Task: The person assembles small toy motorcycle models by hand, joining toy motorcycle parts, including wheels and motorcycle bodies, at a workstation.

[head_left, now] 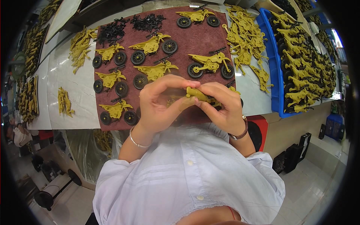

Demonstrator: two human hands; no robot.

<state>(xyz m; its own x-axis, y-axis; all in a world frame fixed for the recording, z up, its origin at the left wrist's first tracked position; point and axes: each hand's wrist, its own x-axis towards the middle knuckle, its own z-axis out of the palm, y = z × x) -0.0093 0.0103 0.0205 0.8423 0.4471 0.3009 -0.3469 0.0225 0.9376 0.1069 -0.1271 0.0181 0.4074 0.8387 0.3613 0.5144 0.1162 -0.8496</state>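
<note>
Both of my hands hold a yellow toy motorcycle [200, 96] above the near edge of a dark red cloth [127, 77]. Thumb and index finger of my left hand [159, 101] are closed on one end of it. My right hand [225, 107] grips its other side, fingers bent round it and hiding much of the piece. Several toy motorcycles lie on the cloth around my hands. One with both wheels fitted, a finished-looking toy motorcycle [210, 63], lies just beyond my right hand. To the left, a yellow body [114, 110] lies beside loose black wheels [130, 117].
Black handlebar parts [148, 22] are heaped at the cloth's far edge. Yellow frame parts [245, 33] lie piled to the right, with a blue tray [275, 67] of toy motorcycles beyond. More yellow parts [80, 47] rest on the white table at left.
</note>
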